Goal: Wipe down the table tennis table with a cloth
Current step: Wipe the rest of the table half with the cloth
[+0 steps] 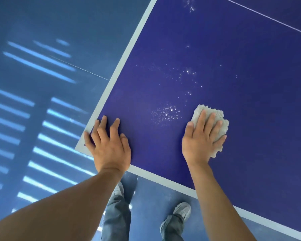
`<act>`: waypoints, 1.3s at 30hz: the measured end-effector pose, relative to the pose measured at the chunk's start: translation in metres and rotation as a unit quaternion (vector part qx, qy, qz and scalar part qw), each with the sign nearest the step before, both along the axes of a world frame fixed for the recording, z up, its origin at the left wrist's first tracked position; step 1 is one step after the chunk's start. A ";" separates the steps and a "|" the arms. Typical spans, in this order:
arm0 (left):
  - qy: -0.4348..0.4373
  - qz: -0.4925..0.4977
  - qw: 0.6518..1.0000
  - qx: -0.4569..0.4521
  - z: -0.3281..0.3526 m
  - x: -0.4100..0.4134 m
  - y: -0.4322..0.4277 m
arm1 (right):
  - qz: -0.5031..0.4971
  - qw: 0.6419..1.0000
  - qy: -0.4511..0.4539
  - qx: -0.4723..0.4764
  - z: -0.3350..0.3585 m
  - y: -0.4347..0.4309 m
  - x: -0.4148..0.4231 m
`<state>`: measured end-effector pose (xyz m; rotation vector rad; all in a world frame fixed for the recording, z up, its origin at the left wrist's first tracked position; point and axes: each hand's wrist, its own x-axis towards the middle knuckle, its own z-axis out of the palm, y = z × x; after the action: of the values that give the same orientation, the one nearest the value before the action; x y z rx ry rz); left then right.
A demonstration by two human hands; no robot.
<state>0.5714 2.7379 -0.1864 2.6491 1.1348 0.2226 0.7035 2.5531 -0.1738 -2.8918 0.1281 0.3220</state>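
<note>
Single view only: your head camera looks forward and steeply down, close over the near corner of the table (pixel 233 66), with floor (pixel 42 23) and your shoes (pixel 182 210) below.

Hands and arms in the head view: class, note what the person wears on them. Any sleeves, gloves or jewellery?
Nothing is worn. The left hand and right hand are bare, without gloves, rings or watch; the left forearm and right forearm show no sleeve.
</note>
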 end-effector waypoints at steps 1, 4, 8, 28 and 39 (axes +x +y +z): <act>-0.004 0.000 1.000 -0.001 -0.001 0.000 0.000 | 0.004 1.000 -0.002 0.007 -0.002 0.020 0.006; -0.011 -0.006 1.000 -0.005 -0.001 -0.001 0.001 | 0.147 0.989 -0.033 -0.004 -0.006 0.065 -0.008; -0.005 -0.010 1.000 -0.004 -0.001 -0.003 0.001 | 0.330 0.943 -0.046 -0.007 -0.007 0.048 -0.061; -0.016 0.015 1.000 -0.013 0.007 0.007 -0.002 | 0.420 0.907 -0.015 0.001 -0.002 0.018 0.008; -0.089 -0.223 0.970 0.026 0.018 0.111 0.003 | -0.088 0.996 0.010 0.015 0.007 -0.038 0.206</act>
<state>0.6823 2.7410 -0.1681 2.7754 0.4662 0.3953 0.9096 2.5150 -0.1670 -2.8229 0.3744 0.3183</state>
